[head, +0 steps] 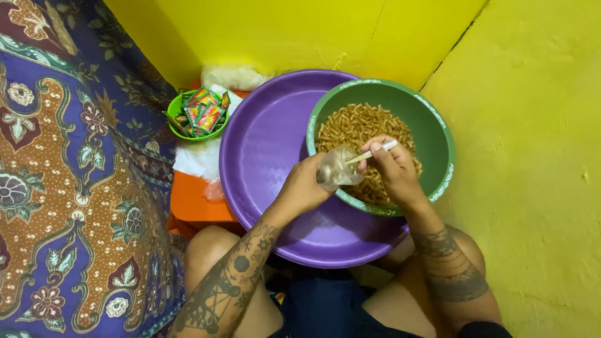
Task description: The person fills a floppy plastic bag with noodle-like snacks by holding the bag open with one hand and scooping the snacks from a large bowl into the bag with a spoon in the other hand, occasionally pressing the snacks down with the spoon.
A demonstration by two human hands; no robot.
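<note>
So, head view: the left hand (305, 188) pinches a small clear plastic bag (338, 168) open right at the near rim of the green bowl (438, 134), probably so spills drop back in. The right hand (391, 166), fingers closed around one pale spoon (375, 151), works over the bowl's one heap of fried snack sticks (360, 122). That bowl sits inside one purple basin (269, 144); left of it, one small green bowl (177, 103) keeps seasoning sachets (201, 112) handy, too jumbled to count.

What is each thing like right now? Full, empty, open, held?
Green basin: partly full of brown snack pieces.
Purple basin: empty, under the green one.
Small clear bag: open, held by left hand.
Pale spoon: held by right hand, tip at bag.
Small green bowl: full of sachets.
</note>
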